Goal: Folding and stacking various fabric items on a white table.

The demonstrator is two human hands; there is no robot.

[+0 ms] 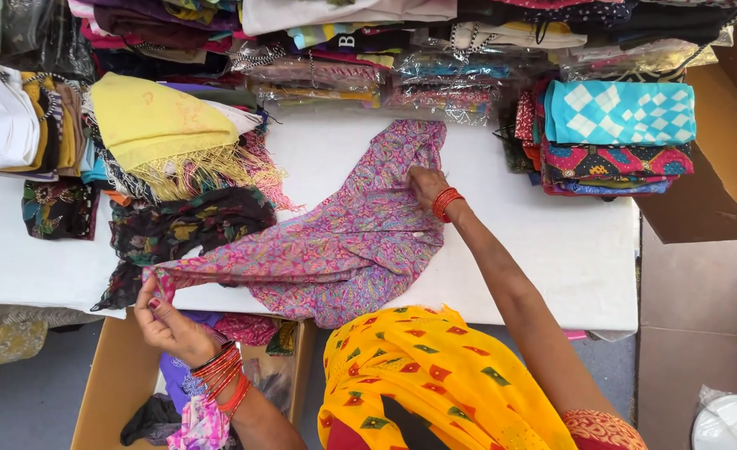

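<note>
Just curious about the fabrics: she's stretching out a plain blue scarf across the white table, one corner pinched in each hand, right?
Not quite. The scarf is pink and purple with a busy paisley print, not plain blue, as the head view shows. The rest holds: the left hand pinches one corner at the white table edge, and the right hand holds the far end.

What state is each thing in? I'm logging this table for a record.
Pink paisley cloth: spread out, crumpled, held at two ends.
Left hand: pinching the cloth's corner.
Right hand: gripping the cloth's upper part.
Yellow fringed scarf: folded, atop a pile.
Turquoise diamond-print cloth: folded, stacked.
Cardboard box: open, holding cloths.
</note>
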